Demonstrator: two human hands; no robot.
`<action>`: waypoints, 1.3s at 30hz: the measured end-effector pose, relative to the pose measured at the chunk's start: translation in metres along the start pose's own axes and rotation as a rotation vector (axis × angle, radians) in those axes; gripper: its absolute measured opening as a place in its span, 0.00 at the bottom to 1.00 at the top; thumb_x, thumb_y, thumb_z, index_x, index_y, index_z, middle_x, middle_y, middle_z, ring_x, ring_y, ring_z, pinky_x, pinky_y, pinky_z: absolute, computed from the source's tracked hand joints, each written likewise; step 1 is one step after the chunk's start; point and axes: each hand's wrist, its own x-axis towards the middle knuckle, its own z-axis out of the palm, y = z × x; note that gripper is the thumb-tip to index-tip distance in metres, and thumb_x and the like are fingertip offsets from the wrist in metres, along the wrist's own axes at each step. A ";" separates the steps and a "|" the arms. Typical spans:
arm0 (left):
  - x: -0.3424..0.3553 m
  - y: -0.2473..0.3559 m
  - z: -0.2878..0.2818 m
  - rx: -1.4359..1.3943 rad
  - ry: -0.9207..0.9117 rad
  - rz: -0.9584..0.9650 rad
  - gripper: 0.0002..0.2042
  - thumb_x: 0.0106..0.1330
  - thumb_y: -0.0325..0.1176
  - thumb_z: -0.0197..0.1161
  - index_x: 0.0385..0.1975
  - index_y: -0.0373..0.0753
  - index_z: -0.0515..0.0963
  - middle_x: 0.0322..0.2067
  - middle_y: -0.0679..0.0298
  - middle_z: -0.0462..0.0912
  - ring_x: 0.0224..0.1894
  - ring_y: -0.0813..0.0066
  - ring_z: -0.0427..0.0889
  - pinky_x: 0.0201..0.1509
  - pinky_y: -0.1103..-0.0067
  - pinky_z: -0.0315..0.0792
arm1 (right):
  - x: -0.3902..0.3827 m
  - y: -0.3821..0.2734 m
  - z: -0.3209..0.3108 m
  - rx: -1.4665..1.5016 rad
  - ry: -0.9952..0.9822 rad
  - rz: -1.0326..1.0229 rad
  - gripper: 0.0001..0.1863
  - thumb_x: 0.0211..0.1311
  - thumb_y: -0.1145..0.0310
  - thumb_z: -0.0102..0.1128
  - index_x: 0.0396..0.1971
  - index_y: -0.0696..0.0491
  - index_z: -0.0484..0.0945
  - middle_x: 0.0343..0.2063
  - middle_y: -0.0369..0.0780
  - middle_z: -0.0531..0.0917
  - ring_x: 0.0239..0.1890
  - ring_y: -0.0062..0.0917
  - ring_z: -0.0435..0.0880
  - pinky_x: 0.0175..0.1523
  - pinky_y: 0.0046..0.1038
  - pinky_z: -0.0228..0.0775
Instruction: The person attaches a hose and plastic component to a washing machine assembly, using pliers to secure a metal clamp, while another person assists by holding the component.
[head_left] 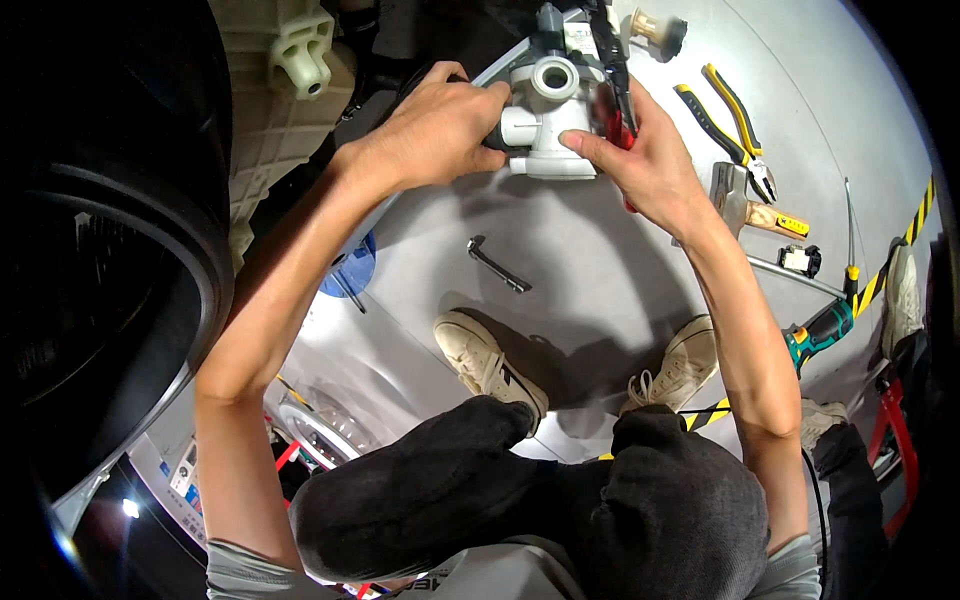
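A white plastic pump-like housing (545, 150) with round ports is at the top middle, a dark fitting (550, 30) above it. My left hand (440, 130) is closed on the housing's left side, beside a dark hose, its fingertips partly hidden. My right hand (655, 165) is closed on a tool (614, 65) with a black upper part and red handle, its thumb against the housing. The tool stands along the housing's right side; what its tip touches is unclear.
Pliers (735, 115), a hammer (775, 219), screwdriver (850, 275), drill (820, 325) and wrench (497, 265) lie on the grey floor (560, 250). A black machine body (120, 200) fills the left. My shoes (480, 355) are below. Someone else's dark-clad leg (850, 480) is at right.
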 end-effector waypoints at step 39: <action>-0.035 0.001 0.047 -1.880 0.415 -0.697 0.12 0.66 0.38 0.68 0.37 0.34 0.79 0.33 0.62 0.83 0.32 0.77 0.84 0.33 0.84 0.78 | -0.005 0.005 0.004 0.177 -0.056 0.211 0.26 0.55 0.67 0.75 0.50 0.60 0.72 0.34 0.34 0.80 0.33 0.14 0.75 0.39 0.20 0.70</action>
